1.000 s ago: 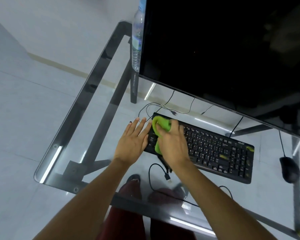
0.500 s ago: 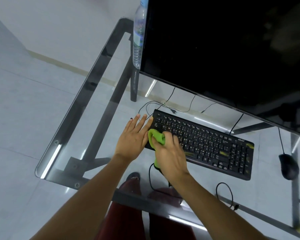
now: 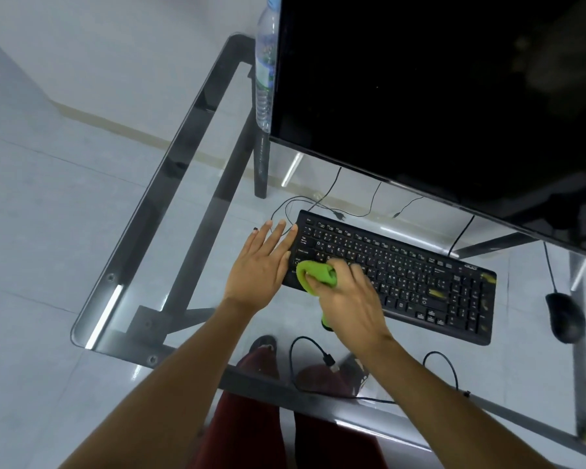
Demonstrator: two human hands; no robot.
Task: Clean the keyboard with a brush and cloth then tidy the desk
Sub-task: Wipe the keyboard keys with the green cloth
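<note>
A black keyboard (image 3: 420, 282) lies on the glass desk (image 3: 156, 231), below the dark monitor (image 3: 437, 89). My right hand (image 3: 349, 302) grips a green brush (image 3: 315, 274); its head presses on the keyboard's near left corner, and its handle end pokes out below my palm. My left hand (image 3: 261, 265) lies flat with fingers spread on the glass, touching the keyboard's left edge. Yellow-green smears show on the keys at the right end. No cloth is in view.
A black mouse (image 3: 565, 316) sits at the right on the glass. A clear water bottle (image 3: 266, 62) stands behind the monitor's left edge. Loose black cables (image 3: 318, 353) lie near the front edge and behind the keyboard. My legs in red trousers show through the glass.
My right hand has dragged the green brush from the keyboard's top left corner down to its near left corner. The left hand has stayed flat against the keyboard's left edge.
</note>
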